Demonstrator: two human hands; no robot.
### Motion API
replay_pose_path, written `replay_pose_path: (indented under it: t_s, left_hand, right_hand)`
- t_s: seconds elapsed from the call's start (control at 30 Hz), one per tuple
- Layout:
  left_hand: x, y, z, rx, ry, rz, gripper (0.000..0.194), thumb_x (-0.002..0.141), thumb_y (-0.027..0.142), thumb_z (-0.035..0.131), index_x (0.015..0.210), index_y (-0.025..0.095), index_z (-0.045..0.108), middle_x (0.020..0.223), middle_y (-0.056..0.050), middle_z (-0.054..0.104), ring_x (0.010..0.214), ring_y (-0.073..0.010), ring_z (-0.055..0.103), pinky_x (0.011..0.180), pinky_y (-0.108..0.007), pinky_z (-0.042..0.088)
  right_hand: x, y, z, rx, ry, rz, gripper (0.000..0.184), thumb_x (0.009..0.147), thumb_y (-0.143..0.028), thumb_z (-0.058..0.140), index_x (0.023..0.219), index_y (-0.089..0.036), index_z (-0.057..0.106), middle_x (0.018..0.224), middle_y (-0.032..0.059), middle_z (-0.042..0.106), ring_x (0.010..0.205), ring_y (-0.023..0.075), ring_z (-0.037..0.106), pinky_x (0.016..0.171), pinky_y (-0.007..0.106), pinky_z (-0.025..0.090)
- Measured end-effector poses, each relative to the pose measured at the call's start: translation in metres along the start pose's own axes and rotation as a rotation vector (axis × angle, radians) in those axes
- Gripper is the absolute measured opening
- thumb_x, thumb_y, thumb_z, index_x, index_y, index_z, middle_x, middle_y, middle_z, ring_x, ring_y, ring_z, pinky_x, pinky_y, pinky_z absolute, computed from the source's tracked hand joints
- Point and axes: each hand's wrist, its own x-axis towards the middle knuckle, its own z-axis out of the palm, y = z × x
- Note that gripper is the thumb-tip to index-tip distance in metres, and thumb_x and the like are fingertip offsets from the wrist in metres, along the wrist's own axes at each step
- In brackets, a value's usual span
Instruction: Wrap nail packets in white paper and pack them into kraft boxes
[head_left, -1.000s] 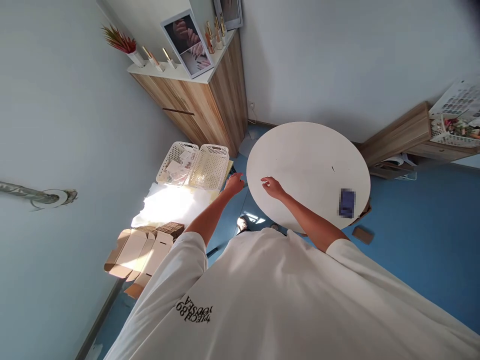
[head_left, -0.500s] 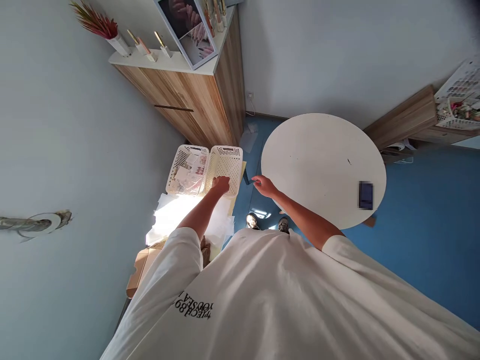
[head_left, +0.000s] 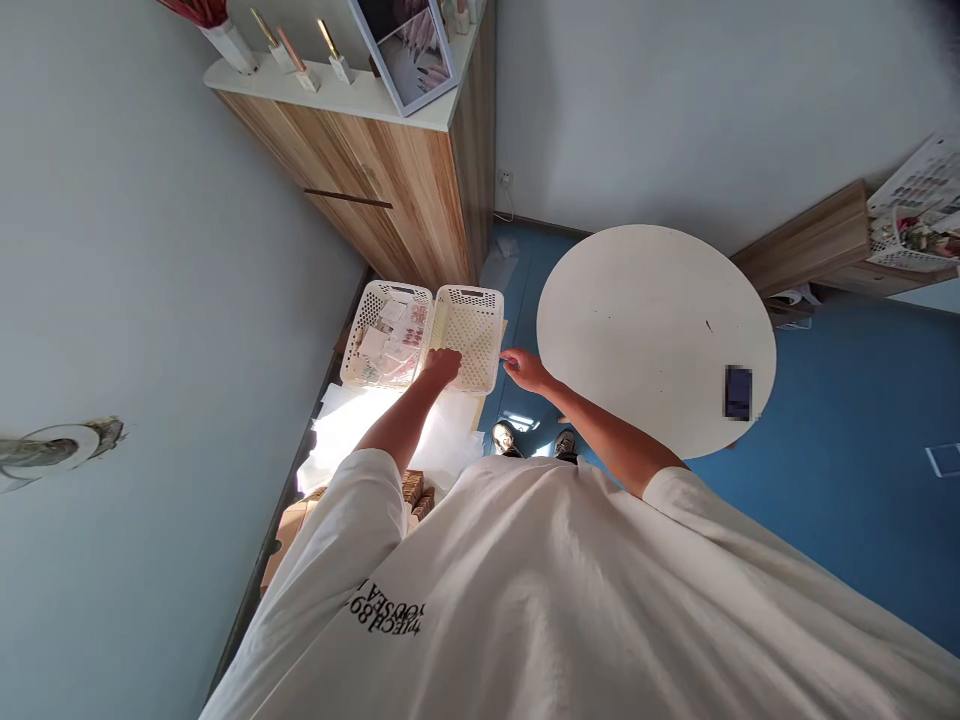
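Observation:
Two cream perforated plastic baskets stand side by side. The left basket (head_left: pixel 350 352) holds clear packets and small cards, some printed with pinkish shapes. Nothing shows inside the right basket (head_left: pixel 472 335). My left hand (head_left: pixel 444 366) is closed in a fist over the right basket's left edge, near where the two baskets meet. Its fingertips are hidden, and I cannot tell whether it grips the rim. My right hand (head_left: pixel 526 371) is beside the right basket's right rim. Its fingers are curved and apart from the thumb, fingertips at or nearly touching the rim.
A round white table (head_left: pixel 637 300) with a blurred dark device (head_left: pixel 738 392) stands to the right. Behind the baskets is a wooden cabinet (head_left: pixel 405 190) with bottles and a picture frame (head_left: pixel 412 60). White sheets (head_left: pixel 450 430) and cardboard boxes (head_left: pixel 289 530) lie nearer me.
The view has shifted, so the baskets sit farther right in it. My left hand is now over the right basket's left edge, and my right hand is closer to its right rim.

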Motion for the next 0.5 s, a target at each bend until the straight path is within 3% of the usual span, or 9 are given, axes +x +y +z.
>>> replay_pose_path:
  t_s: [0.1,0.23,0.37,0.5]
  left_hand:
    - [0.0,0.002,-0.011,-0.005,0.069,0.024,0.03,0.102,0.027,0.053,0.122,0.021,0.074,0.118,-0.016,0.077,0.119,-0.0321,0.068,0.109,-0.049,0.044]
    - [0.002,0.02,-0.044,-0.051,0.254,0.089,0.034,0.107,0.026,0.043,0.116,0.016,0.075,0.118,-0.018,0.076,0.112,-0.0303,0.069,0.104,-0.044,0.044]
    - [0.008,0.06,-0.082,-0.205,0.429,0.19,0.037,0.109,0.033,0.042,0.117,0.021,0.076,0.116,-0.014,0.077,0.107,-0.0285,0.071,0.095,-0.039,0.048]
    - [0.016,0.116,-0.098,-0.37,0.445,0.357,0.037,0.109,0.035,0.042,0.117,0.025,0.077,0.108,-0.009,0.079,0.103,-0.0267,0.072,0.086,-0.034,0.049]
  right_hand:
    - [-0.002,0.0,-0.002,0.017,0.008,0.006,0.036,0.101,-0.03,0.053,0.131,-0.023,0.072,0.138,0.0109,0.07,0.121,0.0266,0.069,0.104,0.045,0.058]
    - [-0.007,-0.001,-0.011,0.086,0.078,0.041,0.037,0.101,-0.032,0.054,0.132,-0.025,0.071,0.14,0.0107,0.069,0.121,0.0258,0.069,0.105,0.047,0.058]
    - [-0.016,-0.001,-0.027,0.18,0.224,0.079,0.046,0.099,-0.039,0.058,0.143,-0.025,0.064,0.145,0.0121,0.065,0.119,0.0262,0.069,0.104,0.047,0.058]
    - [-0.031,0.01,-0.055,0.246,0.387,0.162,0.058,0.095,-0.044,0.063,0.149,-0.025,0.056,0.149,0.0143,0.062,0.116,0.0275,0.071,0.101,0.046,0.06]
